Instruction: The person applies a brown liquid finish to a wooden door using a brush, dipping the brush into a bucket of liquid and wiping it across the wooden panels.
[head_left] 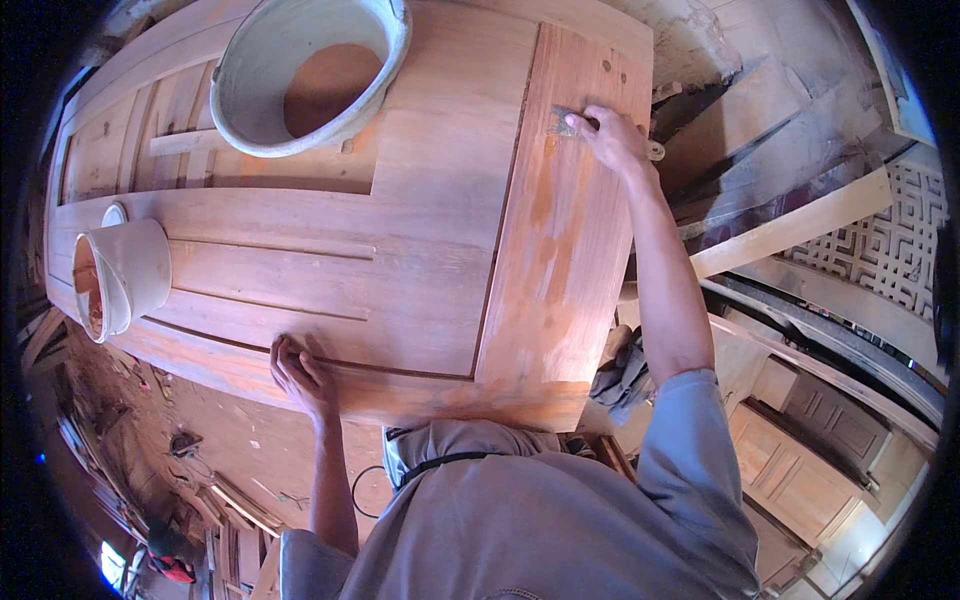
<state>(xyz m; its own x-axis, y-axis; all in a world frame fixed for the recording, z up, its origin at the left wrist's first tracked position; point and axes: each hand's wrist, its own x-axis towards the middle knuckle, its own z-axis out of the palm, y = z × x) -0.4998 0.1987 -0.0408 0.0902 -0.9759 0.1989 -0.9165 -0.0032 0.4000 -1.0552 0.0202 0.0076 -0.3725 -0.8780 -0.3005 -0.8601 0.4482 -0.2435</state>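
Note:
A large wooden door (pixel 430 230) lies flat in front of me, with grooves and recessed panels. At its right end, orange-brown filler streaks (pixel 545 215) run along a broad board. My right hand (pixel 612 138) reaches to the far part of that board and grips a small putty knife (pixel 563 122), its blade against the wood. My left hand (pixel 300 375) rests on the door's near edge, beside a groove, fingers curled together. Whatever those fingers may hold is hidden. Neither hand touches the buckets.
A big pale bucket (pixel 240 120) with reddish-brown contents stands on the far part of the door. A smaller white bucket (pixel 148 265) lies tipped at the left, smeared inside. Planks (pixel 800 220) lean at the right, above several panelled doors (pixel 790 470). Wood strips (pixel 245 510) lie on the floor.

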